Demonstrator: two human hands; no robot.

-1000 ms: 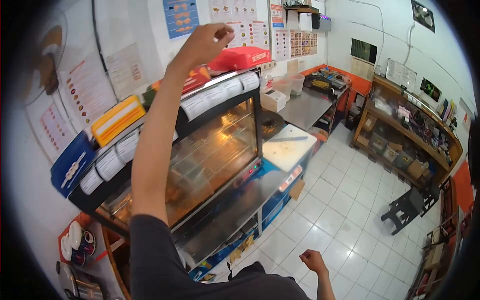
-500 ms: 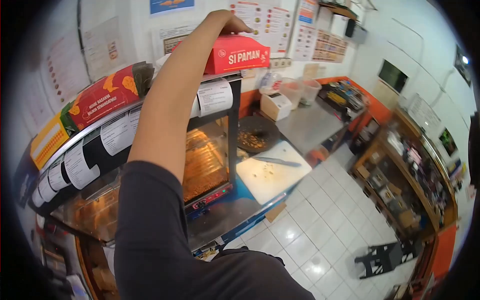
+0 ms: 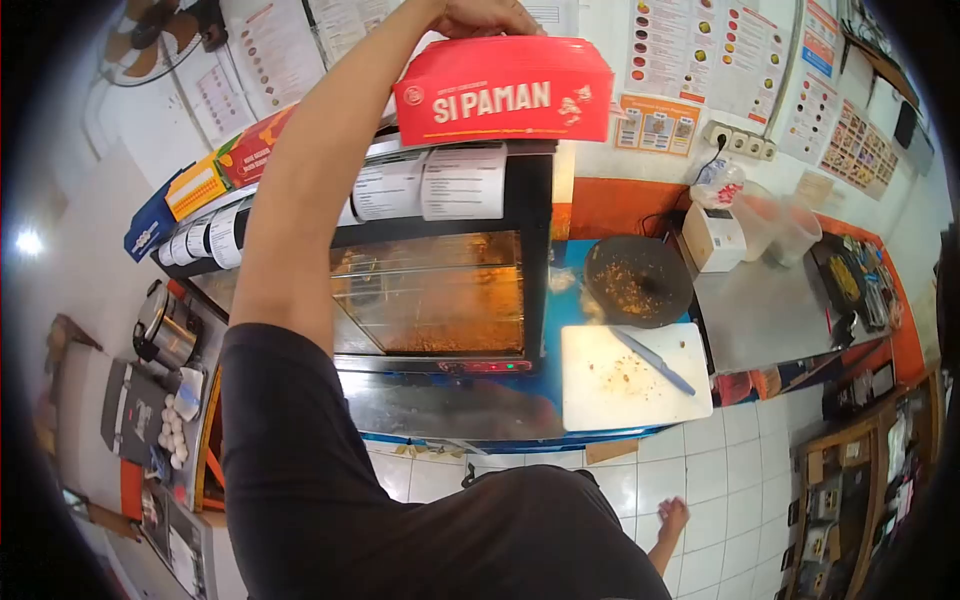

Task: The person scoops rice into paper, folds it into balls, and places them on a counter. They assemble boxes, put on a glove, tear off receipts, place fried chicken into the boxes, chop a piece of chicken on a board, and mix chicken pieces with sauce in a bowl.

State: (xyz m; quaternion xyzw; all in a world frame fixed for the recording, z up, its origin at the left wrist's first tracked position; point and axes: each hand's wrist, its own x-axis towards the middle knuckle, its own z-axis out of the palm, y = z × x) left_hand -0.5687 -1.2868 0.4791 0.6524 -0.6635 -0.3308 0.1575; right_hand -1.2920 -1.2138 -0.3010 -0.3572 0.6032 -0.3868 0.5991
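My left hand (image 3: pixel 492 14) is at the top edge of a red box (image 3: pixel 505 95) marked "SI PAMAN", its fingers bent and closed on it; the fingertips are partly hidden. The box rests on top of a glass-fronted warming cabinet (image 3: pixel 430 290), above hanging paper slips (image 3: pixel 463 183). My left forearm crosses in front of the cabinet. Low at the right, my right hand (image 3: pixel 673 516) hangs over the tiled floor, fingers curled, with nothing visible in it.
Right of the cabinet are a white cutting board (image 3: pixel 600 400) with a knife (image 3: pixel 655 362) and a dark stone mortar (image 3: pixel 630 283). Farther right stand a white device (image 3: pixel 712 240) and plastic tubs (image 3: pixel 795 235). A shelf (image 3: pixel 860 480) is at the lower right.
The view has swung left and nearer the cabinet, so the red box looks larger. My left hand stays at the box's top; my right hand has come into view.
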